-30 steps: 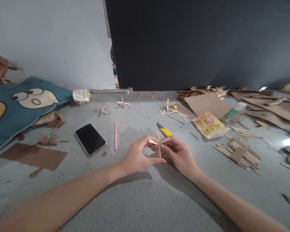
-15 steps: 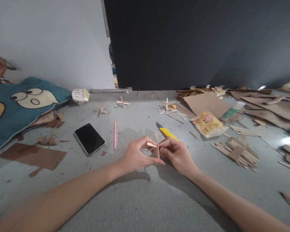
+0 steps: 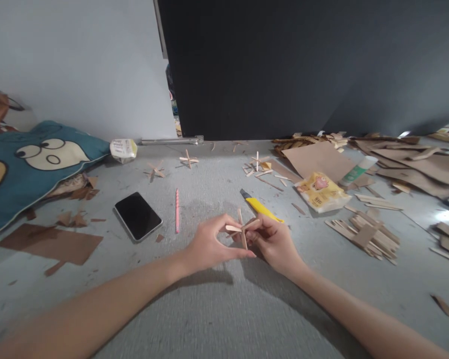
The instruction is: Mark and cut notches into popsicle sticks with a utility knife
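A small star-shaped piece of crossed wooden craft sticks (image 3: 243,229) is held up between both hands, above the grey surface. My right hand (image 3: 275,244) pinches one of its arms between thumb and fingers. Around its other side curls my left hand (image 3: 215,239), its thumb under the lower stick end and its fingers partly hidden behind the sticks. Just beyond my right hand lies a yellow utility knife (image 3: 260,207), blade end pointing away. Similar crossed-stick pieces stand farther back: one at the left (image 3: 156,171), one in the middle (image 3: 188,159) and one at the right (image 3: 257,162).
To the left are a pink striped pencil (image 3: 177,210), a phone (image 3: 137,216), brown card scraps (image 3: 52,243) and a teal pillow (image 3: 48,159). On the right lie a yellow packet (image 3: 322,192), a glue stick (image 3: 358,170), bundled craft sticks (image 3: 366,234) and cardboard sheets (image 3: 407,159).
The stick piece has tilted slightly in my fingers, its upper end leaning a little left. Both hands keep nearly the same place and hold.
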Motion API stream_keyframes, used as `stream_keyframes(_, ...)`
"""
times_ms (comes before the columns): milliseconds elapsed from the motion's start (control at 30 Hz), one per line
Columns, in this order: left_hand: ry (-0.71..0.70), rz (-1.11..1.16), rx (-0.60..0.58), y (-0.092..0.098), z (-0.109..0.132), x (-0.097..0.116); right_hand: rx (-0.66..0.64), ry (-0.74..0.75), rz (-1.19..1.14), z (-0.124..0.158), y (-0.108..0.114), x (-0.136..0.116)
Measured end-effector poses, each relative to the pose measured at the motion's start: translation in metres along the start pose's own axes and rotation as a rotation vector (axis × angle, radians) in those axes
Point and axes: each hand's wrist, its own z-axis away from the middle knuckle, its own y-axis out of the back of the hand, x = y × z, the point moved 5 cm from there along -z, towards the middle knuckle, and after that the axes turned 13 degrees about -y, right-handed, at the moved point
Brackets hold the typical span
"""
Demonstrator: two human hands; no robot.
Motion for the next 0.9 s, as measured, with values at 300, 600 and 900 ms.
stream_keyframes(300,-0.091,-0.106,0.014,0.004,-0.005,-0.002,0.146,0.114,0.108,0.001,0.01,-0.013)
stream_keyframes(600,0.32,0.252,-0.098,-0.005,-0.008,-0.017,0.191,0.141,0.084,-0.004,0.017,-0.009)
stream_keyframes(900,0.431,0.447,-0.129,-0.009,-0.007,-0.031,0.149,0.138,0.09,-0.005,0.016,-0.012)
